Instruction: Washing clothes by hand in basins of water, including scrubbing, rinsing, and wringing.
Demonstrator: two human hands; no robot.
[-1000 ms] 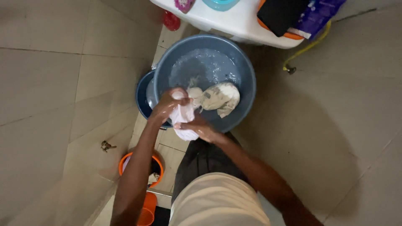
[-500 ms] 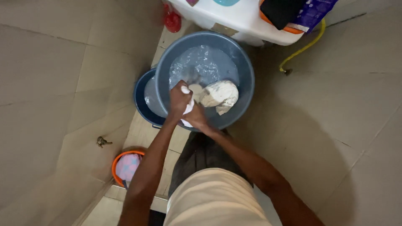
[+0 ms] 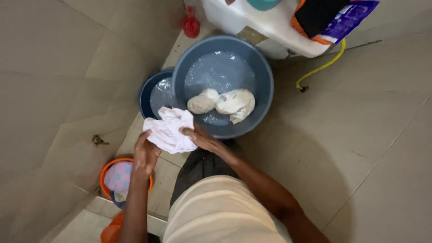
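A: Head view: a white cloth point(image 3: 168, 130) is gripped by the left hand point(image 3: 145, 155) and right hand point(image 3: 202, 138), held above the basin point(image 3: 265, 96) rim

B: Wringing is judged underway; a firm twist over the small basin point(image 3: 146, 96) is called for next

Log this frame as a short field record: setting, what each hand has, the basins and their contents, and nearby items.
setting: tiled floor, seen from above
left hand: grips the white cloth at its lower left edge
right hand: fingers pressed on the same cloth from the right
cloth position: bunched, held over the near rims of the two basins
large grey basin: water, two wadded pale garments
smaller blue basin: partly under the large one, holds water
nearby: orange bucket, yellow hose, red object
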